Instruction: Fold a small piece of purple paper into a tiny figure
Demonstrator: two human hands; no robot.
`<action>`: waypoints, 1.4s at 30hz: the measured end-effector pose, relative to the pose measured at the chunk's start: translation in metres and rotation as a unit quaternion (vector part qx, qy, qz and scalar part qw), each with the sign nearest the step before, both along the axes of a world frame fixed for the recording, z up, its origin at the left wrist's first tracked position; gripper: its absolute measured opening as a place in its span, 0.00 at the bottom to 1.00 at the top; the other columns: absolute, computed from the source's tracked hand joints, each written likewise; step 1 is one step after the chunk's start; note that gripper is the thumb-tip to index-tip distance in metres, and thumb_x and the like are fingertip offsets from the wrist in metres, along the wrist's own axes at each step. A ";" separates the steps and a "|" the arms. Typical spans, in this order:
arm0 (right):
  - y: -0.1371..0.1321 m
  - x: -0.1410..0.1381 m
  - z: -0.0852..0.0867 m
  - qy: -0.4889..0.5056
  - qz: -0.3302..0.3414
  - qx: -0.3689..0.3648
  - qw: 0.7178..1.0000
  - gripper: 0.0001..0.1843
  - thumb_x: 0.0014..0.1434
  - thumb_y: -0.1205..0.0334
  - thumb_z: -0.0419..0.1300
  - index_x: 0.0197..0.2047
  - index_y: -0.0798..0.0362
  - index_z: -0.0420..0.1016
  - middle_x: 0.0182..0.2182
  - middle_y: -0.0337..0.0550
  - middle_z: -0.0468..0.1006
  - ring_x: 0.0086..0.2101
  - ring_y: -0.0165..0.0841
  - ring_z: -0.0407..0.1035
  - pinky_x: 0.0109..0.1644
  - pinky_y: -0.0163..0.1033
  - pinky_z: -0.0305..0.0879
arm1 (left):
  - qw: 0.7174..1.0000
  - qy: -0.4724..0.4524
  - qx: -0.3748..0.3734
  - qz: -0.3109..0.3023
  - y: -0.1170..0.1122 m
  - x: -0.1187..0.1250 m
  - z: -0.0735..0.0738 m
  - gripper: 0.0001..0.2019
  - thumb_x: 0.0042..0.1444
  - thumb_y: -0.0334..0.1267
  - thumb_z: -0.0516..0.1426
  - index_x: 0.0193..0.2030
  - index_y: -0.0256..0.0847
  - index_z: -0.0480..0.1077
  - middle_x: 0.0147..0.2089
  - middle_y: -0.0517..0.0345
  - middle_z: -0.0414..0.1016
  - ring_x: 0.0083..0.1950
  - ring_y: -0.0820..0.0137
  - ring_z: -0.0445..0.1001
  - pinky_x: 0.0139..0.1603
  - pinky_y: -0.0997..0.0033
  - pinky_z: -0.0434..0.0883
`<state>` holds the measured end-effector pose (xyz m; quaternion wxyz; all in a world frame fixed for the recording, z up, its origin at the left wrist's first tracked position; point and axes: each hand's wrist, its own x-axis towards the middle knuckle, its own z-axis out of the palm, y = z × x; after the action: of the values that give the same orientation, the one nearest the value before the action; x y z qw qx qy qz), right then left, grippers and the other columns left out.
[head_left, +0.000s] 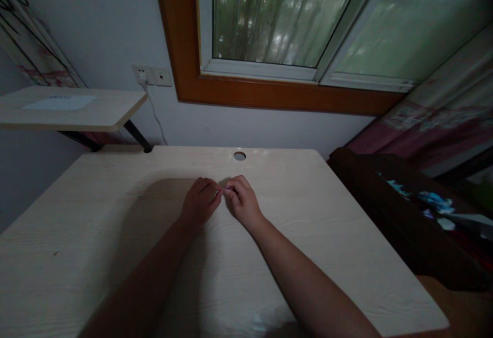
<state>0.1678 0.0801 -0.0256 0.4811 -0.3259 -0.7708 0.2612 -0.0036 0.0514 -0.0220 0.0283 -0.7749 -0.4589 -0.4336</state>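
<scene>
My left hand [200,202] and my right hand [243,200] meet over the middle of the pale wooden desk [316,214]. Both are closed, with thumb and fingers pinched together at the tips. Between the fingertips shows a tiny, thin, purplish thing [225,190], pinched from both sides. Most of it is hidden by the fingers, and its kind is too small to make out. Both forearms reach in from the bottom edge of the view.
A raised shelf [127,107] with a sheet of paper [61,102] stands at the back left. A round cable hole [239,156] lies near the desk's back edge. Wall sockets [152,76] hold a plugged-in white cord. To the right is dark furniture [385,199] with bluish items.
</scene>
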 end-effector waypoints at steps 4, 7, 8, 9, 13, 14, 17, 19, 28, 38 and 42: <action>-0.001 -0.001 0.001 -0.009 -0.008 0.001 1.000 0.07 0.65 0.68 0.55 0.40 0.49 0.73 0.38 0.44 0.72 0.41 0.37 0.67 0.46 0.43 0.67 | 1.000 -0.014 -0.005 0.007 0.000 0.001 -0.001 0.03 0.61 0.31 0.58 0.36 0.42 0.70 0.36 0.54 0.74 0.41 0.65 0.71 0.47 0.61 0.71; -0.003 -0.002 0.002 -0.008 -0.014 -0.002 1.000 0.06 0.66 0.67 0.55 0.41 0.49 0.73 0.38 0.44 0.72 0.41 0.37 0.67 0.47 0.43 0.67 | 0.999 -0.035 -0.001 0.014 0.001 0.001 -0.002 0.03 0.60 0.30 0.58 0.36 0.42 0.70 0.36 0.54 0.74 0.41 0.65 0.71 0.47 0.62 0.72; -0.003 -0.003 0.003 -0.005 -0.015 -0.003 1.000 0.06 0.66 0.67 0.55 0.41 0.49 0.73 0.38 0.44 0.72 0.41 0.37 0.67 0.47 0.43 0.66 | 0.999 -0.042 0.002 0.016 0.002 0.001 -0.003 0.03 0.60 0.30 0.58 0.36 0.42 0.70 0.36 0.54 0.73 0.41 0.66 0.72 0.46 0.63 0.72; -0.003 -0.003 0.003 -0.001 -0.015 -0.005 1.000 0.05 0.66 0.67 0.56 0.41 0.49 0.73 0.38 0.44 0.72 0.41 0.36 0.67 0.47 0.43 0.66 | 0.999 -0.049 0.006 0.017 0.003 0.000 -0.003 0.03 0.60 0.31 0.58 0.36 0.42 0.70 0.36 0.54 0.73 0.41 0.66 0.72 0.46 0.63 0.72; -0.002 -0.003 0.005 0.018 -0.006 -0.020 1.000 0.02 0.65 0.62 0.60 0.40 0.49 0.74 0.38 0.43 0.72 0.41 0.36 0.67 0.46 0.42 0.66 | 0.997 -0.078 0.009 0.014 0.004 0.000 -0.005 0.02 0.60 0.31 0.59 0.36 0.41 0.71 0.36 0.55 0.73 0.41 0.67 0.73 0.45 0.64 0.73; -0.002 -0.002 0.005 0.023 -0.003 -0.027 0.999 0.02 0.65 0.62 0.60 0.40 0.49 0.74 0.38 0.43 0.72 0.41 0.36 0.67 0.45 0.42 0.66 | 0.996 -0.084 0.008 0.014 0.004 0.000 -0.005 0.03 0.60 0.31 0.59 0.35 0.41 0.71 0.36 0.55 0.73 0.40 0.67 0.73 0.45 0.65 0.73; 0.000 -0.002 0.005 0.041 0.005 -0.042 0.998 0.02 0.64 0.62 0.62 0.38 0.49 0.75 0.37 0.42 0.72 0.39 0.34 0.67 0.43 0.41 0.65 | 0.995 -0.098 0.005 0.007 0.005 0.000 -0.005 0.03 0.59 0.31 0.60 0.34 0.41 0.71 0.35 0.57 0.73 0.39 0.68 0.73 0.44 0.66 0.72; 0.001 -0.002 0.005 0.053 0.006 -0.048 0.997 0.02 0.63 0.62 0.63 0.37 0.49 0.75 0.36 0.41 0.71 0.37 0.34 0.67 0.41 0.40 0.64 | 0.994 -0.110 -0.005 -0.005 0.005 0.000 -0.005 0.04 0.58 0.30 0.60 0.34 0.41 0.71 0.34 0.57 0.73 0.39 0.68 0.73 0.43 0.67 0.72; 0.001 -0.002 0.004 0.073 0.018 -0.064 0.995 0.04 0.63 0.61 0.63 0.36 0.49 0.73 0.35 0.40 0.70 0.35 0.33 0.65 0.40 0.40 0.62 | 0.987 -0.149 -0.045 -0.036 0.004 -0.002 -0.002 0.05 0.57 0.29 0.61 0.33 0.41 0.71 0.34 0.59 0.73 0.38 0.70 0.73 0.42 0.69 0.71; 0.000 -0.002 0.005 0.070 0.021 -0.059 0.996 0.04 0.63 0.61 0.63 0.36 0.49 0.72 0.34 0.40 0.70 0.35 0.33 0.65 0.39 0.40 0.61 | 0.986 -0.152 -0.046 -0.044 0.005 -0.002 -0.002 0.05 0.58 0.30 0.60 0.31 0.41 0.70 0.34 0.58 0.73 0.37 0.70 0.73 0.41 0.69 0.71; 0.001 -0.001 0.005 0.066 0.022 -0.057 0.996 0.05 0.63 0.60 0.62 0.36 0.49 0.72 0.35 0.40 0.70 0.35 0.33 0.65 0.39 0.40 0.62 | 0.985 -0.156 -0.053 -0.048 0.005 -0.003 -0.002 0.05 0.58 0.30 0.60 0.32 0.41 0.71 0.34 0.58 0.73 0.38 0.70 0.73 0.41 0.69 0.71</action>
<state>0.1664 0.0812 -0.0210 0.5055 -0.3182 -0.7282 0.3360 -0.0062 0.0566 -0.0237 -0.1053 -0.7194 -0.4423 -0.5251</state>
